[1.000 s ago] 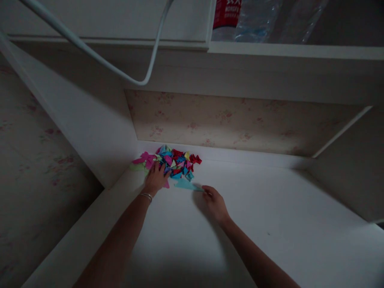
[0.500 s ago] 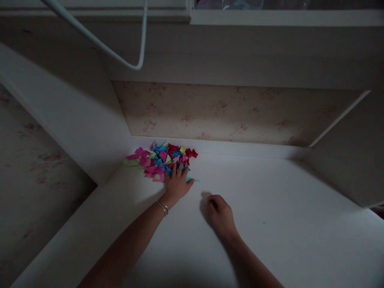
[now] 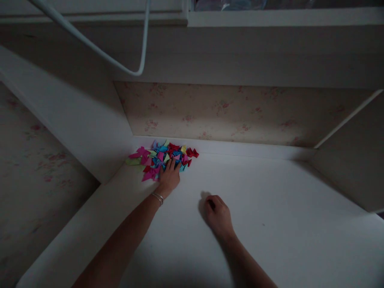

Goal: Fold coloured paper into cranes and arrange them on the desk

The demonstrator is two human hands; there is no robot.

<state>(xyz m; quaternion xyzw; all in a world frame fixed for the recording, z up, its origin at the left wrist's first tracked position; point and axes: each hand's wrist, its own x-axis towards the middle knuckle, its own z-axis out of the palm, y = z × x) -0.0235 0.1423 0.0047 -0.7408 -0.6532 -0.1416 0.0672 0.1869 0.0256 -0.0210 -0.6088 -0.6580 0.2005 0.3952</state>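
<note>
A heap of small folded paper pieces (image 3: 161,156) in pink, red, blue, green and yellow lies at the back left of the white desk (image 3: 270,192). My left hand (image 3: 170,176), with a bracelet (image 3: 158,198) at the wrist, rests against the front of the heap, its fingers spread on the papers and nothing gripped. Over the bare desk to the right, my right hand (image 3: 218,214) is curled with fingers together. Whether anything is inside those fingers is hidden.
White side panels (image 3: 75,112) close off the left and right. Floral wallpaper (image 3: 222,112) covers the back wall. A white bent tube (image 3: 132,73) hangs at the upper left, below a cabinet shelf (image 3: 270,18) with clear plastic items.
My right hand let go of the light-blue paper and drew back, curling up. My left hand moved right, then pushed that paper to the heap. The view tilted down.
</note>
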